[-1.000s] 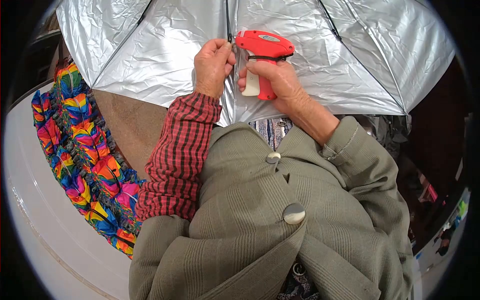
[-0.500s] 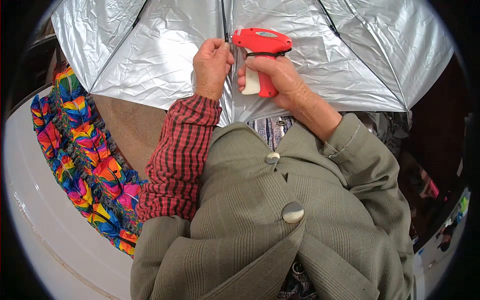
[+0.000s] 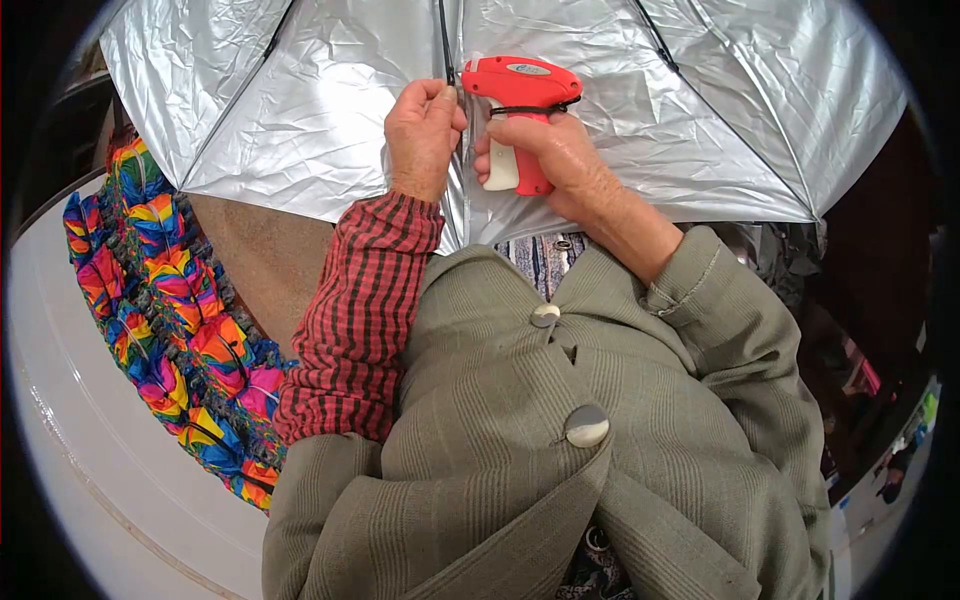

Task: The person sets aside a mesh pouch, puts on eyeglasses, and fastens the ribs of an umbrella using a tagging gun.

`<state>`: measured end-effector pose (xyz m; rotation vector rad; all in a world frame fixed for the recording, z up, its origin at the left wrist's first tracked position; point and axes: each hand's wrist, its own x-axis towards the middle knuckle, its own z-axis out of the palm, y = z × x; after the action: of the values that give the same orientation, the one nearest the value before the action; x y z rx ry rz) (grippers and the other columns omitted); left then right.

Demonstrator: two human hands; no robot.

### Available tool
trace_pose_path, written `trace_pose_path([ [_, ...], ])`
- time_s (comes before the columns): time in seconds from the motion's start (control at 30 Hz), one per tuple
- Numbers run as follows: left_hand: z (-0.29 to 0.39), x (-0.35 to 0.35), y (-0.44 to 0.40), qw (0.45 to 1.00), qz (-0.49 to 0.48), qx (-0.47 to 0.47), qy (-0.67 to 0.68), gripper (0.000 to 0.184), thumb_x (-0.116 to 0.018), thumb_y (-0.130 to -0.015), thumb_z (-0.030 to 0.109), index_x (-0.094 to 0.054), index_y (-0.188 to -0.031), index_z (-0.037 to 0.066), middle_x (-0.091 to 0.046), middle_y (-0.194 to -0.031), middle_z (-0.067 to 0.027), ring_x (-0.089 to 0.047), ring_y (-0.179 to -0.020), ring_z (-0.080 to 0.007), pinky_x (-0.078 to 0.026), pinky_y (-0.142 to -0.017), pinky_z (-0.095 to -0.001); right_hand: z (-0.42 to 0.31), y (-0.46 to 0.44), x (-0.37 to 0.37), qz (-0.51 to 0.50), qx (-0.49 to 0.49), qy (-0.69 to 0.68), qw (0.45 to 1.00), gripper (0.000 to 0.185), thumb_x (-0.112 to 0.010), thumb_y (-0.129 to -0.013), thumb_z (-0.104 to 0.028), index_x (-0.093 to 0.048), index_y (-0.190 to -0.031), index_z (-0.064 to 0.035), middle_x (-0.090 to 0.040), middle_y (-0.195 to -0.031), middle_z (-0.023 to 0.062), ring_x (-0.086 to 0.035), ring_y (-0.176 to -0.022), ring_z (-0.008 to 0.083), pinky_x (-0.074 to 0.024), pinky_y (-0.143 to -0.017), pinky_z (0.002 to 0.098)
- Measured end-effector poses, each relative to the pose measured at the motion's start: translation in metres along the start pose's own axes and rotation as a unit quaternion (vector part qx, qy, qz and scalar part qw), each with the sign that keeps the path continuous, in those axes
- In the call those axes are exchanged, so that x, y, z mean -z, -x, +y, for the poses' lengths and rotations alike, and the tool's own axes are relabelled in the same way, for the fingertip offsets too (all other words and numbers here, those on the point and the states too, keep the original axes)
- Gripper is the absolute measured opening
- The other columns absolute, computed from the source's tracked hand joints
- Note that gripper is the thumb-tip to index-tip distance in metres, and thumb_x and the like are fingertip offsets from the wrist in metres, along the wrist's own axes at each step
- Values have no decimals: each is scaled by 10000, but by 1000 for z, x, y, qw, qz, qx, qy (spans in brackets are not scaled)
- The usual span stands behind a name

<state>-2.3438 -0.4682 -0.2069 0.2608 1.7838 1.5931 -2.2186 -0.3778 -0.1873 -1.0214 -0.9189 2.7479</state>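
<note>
A silver umbrella canopy (image 3: 560, 175) spreads open across the top of the view, its inner side and dark ribs showing. My left hand (image 3: 422, 135) pinches a black umbrella rib (image 3: 445, 45) near the canopy's middle seam. In my right hand (image 3: 560, 160) is a red tagging gun (image 3: 525, 82) with a white trigger (image 3: 502, 165) and a black band around its grip. Its nose points left and sits right beside my left fingertips. Whether the needle passes into the fabric is too small to tell.
Rows of folded rainbow-coloured fabric bundles (image 3: 185, 285) lie at the left on a patterned cloth. Beside them is a brown surface (image 3: 265, 260), and a white curved surface (image 3: 70, 400) runs along the far left. Dark crumpled material (image 3: 785, 250) shows at the right.
The tagging gun and both hands have barely moved, with only a tiny shift to the left. The grips look the same as before.
</note>
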Motion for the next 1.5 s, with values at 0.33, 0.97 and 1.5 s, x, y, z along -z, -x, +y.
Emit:
trace_pose_path([
  [0.33, -2, -2, -2, 996, 7, -27, -85, 84, -523, -895, 113, -546, -877, 34, -522, -629, 11, -438, -518, -44, -351, -453, -195, -16, -7, 2, 0, -33, 35, 999, 225, -623, -777, -126, -565, -933, 25, -618, -781, 111, -631, -668, 206, -530, -600, 330],
  [0.97, -2, -19, -8, 979, 43, -37, -193, 87, -520, -868, 110, -536, -872, 24, -544, -585, -33, -498, -495, -88, -407, -457, -246, -19, -22, 21, -31, 11, 133, 991, 235, -642, -813, -234, -594, -891, -18, -602, -698, 61, -587, -572, 152, -485, -517, 284],
  [1.5, 72, -13, -124, 916, -30, -181, -357, 202, -562, -822, 112, -578, -972, -24, -636, -718, -66, -591, -588, -112, -482, -573, -240, -127, -45, -4, -25, 154, 79, 985, 414, -668, -790, -246, -512, -1068, 18, -630, -870, 136, -638, -788, 220, -538, -682, 342],
])
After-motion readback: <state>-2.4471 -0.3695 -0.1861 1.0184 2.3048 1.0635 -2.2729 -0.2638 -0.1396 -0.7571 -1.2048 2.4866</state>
